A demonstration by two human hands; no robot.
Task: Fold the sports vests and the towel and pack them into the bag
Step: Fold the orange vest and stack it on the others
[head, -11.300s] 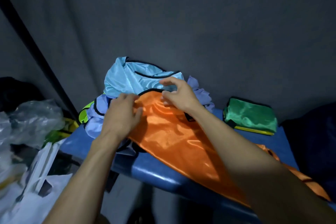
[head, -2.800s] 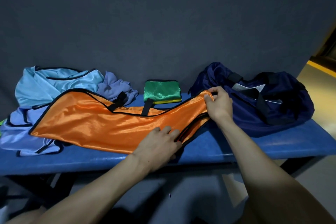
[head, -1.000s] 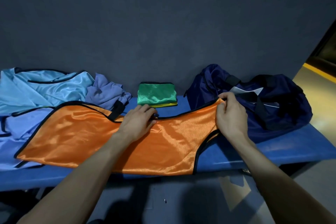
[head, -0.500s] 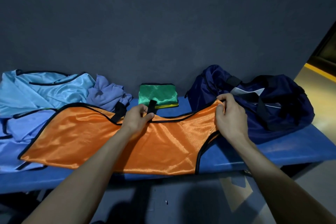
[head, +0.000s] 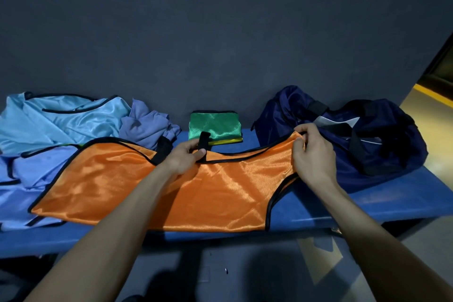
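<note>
Two bare forearms reach forward from the bottom edge of my view toward a blue bench that runs left to right across the middle. Nearest on the bench lies an orange vest with black trim, spread flat along the front of the seat, its lower hem right at the bench's front edge. The left hand sits at the vest's far edge near the middle, thumb and fingers pinching a short black strap that stands up from the trim. The right hand is curled around the vest's right end, pinching the orange fabric at its raised tip, just in front of the bag.

Farther back on the left I see a loose heap: a light blue vest with black trim, a lavender vest below it, partly under the orange one, and a crumpled purple-grey cloth (possibly the towel, though I cannot tell). Behind the left hand, against the wall, sits a folded green vest with a yellow layer showing under it. At the right end of the bench rests the dark navy bag, slumped, with black straps across it. A dark grey wall fills everything beyond.
</note>
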